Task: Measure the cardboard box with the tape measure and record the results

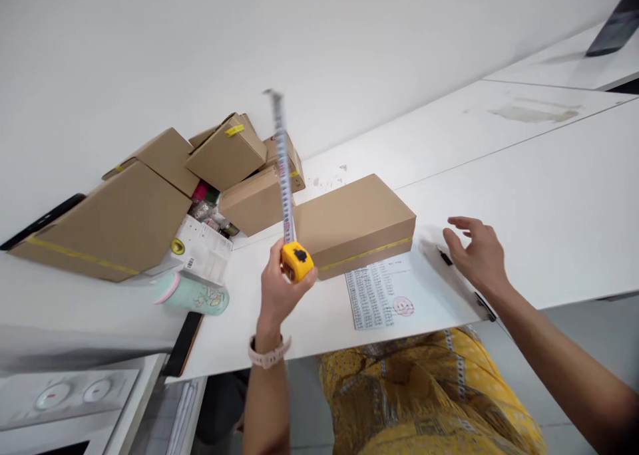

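Note:
A yellow tape measure (297, 262) is gripped in my left hand (281, 289), which has a pale pink band on its wrist. Its blade (283, 175) sticks out upward, away from me, and blurs toward the hooked end. Behind it lies a long cardboard box (357, 219) with a yellow strip along its front side. My right hand (476, 252) hovers right of the box with its fingers curved and apart, holding nothing. Close to that hand a black pen (444, 257) rests near a printed sheet (377, 299) with a pink round stamp, partly covered by the box.
Several cardboard boxes (227, 155) are stacked at the back left against the wall. Before them stand a white carton (202, 249) with an avocado picture and a mint bottle (192, 294) lying tilted. A white appliance with knobs (54, 396) is at lower left. The white table (549, 209) stretches right.

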### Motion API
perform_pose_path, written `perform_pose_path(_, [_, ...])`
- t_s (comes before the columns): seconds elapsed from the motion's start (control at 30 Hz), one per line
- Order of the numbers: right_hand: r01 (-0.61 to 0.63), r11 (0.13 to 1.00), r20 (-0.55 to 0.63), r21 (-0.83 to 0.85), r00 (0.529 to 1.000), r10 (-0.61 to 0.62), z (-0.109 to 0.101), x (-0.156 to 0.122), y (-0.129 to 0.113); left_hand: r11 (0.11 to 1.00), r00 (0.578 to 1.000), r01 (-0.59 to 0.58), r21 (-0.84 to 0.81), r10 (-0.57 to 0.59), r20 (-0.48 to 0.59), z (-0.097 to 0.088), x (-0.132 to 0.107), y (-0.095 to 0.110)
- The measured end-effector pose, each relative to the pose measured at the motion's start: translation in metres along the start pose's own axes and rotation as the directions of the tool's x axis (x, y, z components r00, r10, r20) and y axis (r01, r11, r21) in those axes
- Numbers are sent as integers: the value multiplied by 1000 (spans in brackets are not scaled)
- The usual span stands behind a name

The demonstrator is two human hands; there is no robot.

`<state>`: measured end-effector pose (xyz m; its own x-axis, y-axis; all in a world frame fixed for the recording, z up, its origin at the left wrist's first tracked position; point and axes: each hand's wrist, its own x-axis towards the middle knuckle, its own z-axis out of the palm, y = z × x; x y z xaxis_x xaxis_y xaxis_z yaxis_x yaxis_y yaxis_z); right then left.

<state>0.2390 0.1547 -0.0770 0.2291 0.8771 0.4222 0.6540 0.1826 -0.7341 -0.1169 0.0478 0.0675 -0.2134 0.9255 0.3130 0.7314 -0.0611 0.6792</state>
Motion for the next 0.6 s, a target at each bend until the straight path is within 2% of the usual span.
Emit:
perform_pose_path(0.03, [-22,996,26,-89,999,24,-3,-4,11,986,998,-49,160,41,53,-7,13,8])
perform_pose_path(0.1, [-29,972,82,-234,995,49,-7,-13,28,898,973,-184,399,110,202,-14,41,22])
perform_pose_path(0.2, [22,929,147,-370,989,35,-6,-30,38,766,894,-359,534,118,432,-10,75,38])
perform_pose_path(0.3, [68,898,180,-436,984,13,-1,-41,34,711,810,-446,543,63,583,-2,96,43])
perform_pose_path(0.43, [54,905,210,-422,977,39,0,-41,26,738,751,-445,506,0,661,1,111,41])
perform_pose_path(0.5, [-7,920,229,-392,968,106,-2,-37,26,765,726,-433,477,-18,687,-1,117,40])
perform_pose_path(0.6, [-195,940,223,-280,939,261,-9,-33,30,812,700,-411,416,-11,714,-3,122,39])
